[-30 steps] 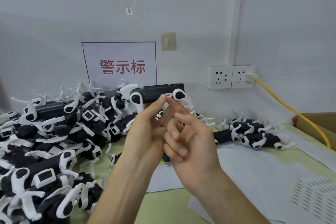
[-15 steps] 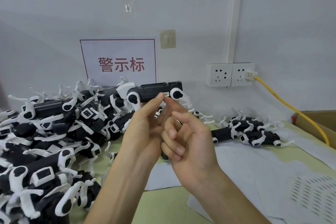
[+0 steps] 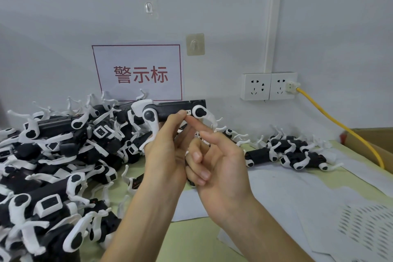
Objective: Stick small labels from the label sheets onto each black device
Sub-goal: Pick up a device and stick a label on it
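Huge heap of black devices (image 3: 53,155) with white clips hogging the left edge of the worktop (image 3: 191,240), piled right back to the wall. Smaller cluster (image 3: 297,155) of the same toward the far right corner, well apart from the heap. White label sheets (image 3: 297,198) spread flat over the right half, one near the front right corner covered in rows of small marks. Cardboard box (image 3: 374,140) at the right edge, with a yellow cable (image 3: 331,121) running down to it from a plug in the double wall socket (image 3: 269,86). On the wall behind the heap, a white sign (image 3: 140,74) with red characters and a red border, plus two stick-on hooks higher up.

Raised over the middle of the worktop, just in front of the sign's lower right corner: the held device (image 3: 176,109), lying level, a white clip at each end. Both forearms blocking the view of the worktop's middle, with a bit of another device peeking out between the hands.

As for the left hand (image 3: 165,155) – curled round the held device from below, thumb tip on the front face just beside the small label (image 3: 188,112), other fingers hidden behind the body. Then the right hand (image 3: 221,159) – index finger stretched out, tip touching the device's lower edge right at the label; thumb straight and free, remaining three fingers curled in, gripping nothing. Label too small to read.
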Available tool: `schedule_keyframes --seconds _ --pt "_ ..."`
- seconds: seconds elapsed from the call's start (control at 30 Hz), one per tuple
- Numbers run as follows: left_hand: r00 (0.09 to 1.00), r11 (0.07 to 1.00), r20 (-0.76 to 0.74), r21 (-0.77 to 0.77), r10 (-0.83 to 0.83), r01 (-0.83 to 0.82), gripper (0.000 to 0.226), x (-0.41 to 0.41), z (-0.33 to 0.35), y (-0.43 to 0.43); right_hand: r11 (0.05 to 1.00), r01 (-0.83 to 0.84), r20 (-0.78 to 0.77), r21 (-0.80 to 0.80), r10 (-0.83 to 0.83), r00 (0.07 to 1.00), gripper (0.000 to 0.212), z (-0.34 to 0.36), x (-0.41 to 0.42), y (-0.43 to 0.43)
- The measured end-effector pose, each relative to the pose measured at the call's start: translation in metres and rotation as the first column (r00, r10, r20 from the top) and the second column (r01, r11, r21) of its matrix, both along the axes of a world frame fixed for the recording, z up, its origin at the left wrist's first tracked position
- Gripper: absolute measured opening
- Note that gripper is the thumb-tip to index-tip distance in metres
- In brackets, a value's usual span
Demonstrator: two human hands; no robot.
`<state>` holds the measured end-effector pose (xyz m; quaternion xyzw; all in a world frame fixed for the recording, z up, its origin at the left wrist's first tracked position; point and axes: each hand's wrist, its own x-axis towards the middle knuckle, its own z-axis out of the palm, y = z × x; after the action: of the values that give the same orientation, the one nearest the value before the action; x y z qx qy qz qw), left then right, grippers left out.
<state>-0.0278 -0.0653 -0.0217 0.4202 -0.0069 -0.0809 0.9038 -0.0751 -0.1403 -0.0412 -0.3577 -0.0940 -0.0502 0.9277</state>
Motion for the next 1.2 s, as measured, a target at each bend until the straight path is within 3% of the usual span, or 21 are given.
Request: schedule_keyframes --seconds 0.13,0.27,0.43,0.57,0.7,0.8,0.93,1.0,1.1,1.2 --pt "0.999 0.999 0.006 -0.022 0.049 -0.049 0.030 0.002 -0.003 -0.002 1.000 0.011 -0.010 0.004 -0.011 1.000 0.049 0.000 0.000 0.001" --pt "0.989 0.984 0.058 -0.122 0.138 -0.130 0.021 0.006 -0.001 0.003 1.000 0.010 -0.008 0.000 -0.010 1.000 0.039 -0.001 -0.002 0.001" --pt "0.979 0.968 0.171 -0.244 0.108 -0.064 0.031 0.009 0.006 0.011 0.988 0.140 0.047 -0.067 -0.137 0.990 0.028 0.009 -0.001 -0.012" --pt "0.977 0.977 0.193 -0.209 0.092 -0.051 0.054 0.010 0.006 0.011 0.974 0.224 0.091 -0.036 -0.220 0.971 0.018 0.020 -0.002 -0.030" --pt "0.970 0.993 0.229 -0.100 0.077 -0.055 0.047 0.011 0.002 0.010 0.944 0.316 0.102 -0.093 -0.307 0.946 0.026 0.026 -0.001 -0.042" --pt "0.966 0.997 0.249 -0.047 0.073 -0.063 0.044 0.011 0.001 0.007 0.863 0.432 0.135 -0.263 -0.410 0.902 0.031 0.026 0.000 -0.048" --pt "0.956 0.996 0.282 -0.012 0.084 -0.084 0.048 0.011 -0.001 0.006 0.624 0.558 0.265 -0.547 -0.503 0.823 0.017 0.027 0.001 -0.047" --pt "0.953 0.997 0.293 0.001 0.076 -0.079 0.056 0.010 0.000 0.006 0.517 0.531 0.308 -0.672 -0.456 0.835 0.031 0.025 0.002 -0.044" --pt "0.941 0.996 0.337 0.058 0.045 -0.068 0.037 0.009 -0.003 0.005 0.464 0.455 0.312 -0.760 -0.353 0.882 0.056 0.019 0.005 -0.041" --pt "0.927 0.988 0.375 0.136 0.014 -0.070 0.028 0.006 -0.006 0.001 0.472 0.433 0.302 -0.767 -0.329 0.894 0.061 0.015 0.008 -0.041"
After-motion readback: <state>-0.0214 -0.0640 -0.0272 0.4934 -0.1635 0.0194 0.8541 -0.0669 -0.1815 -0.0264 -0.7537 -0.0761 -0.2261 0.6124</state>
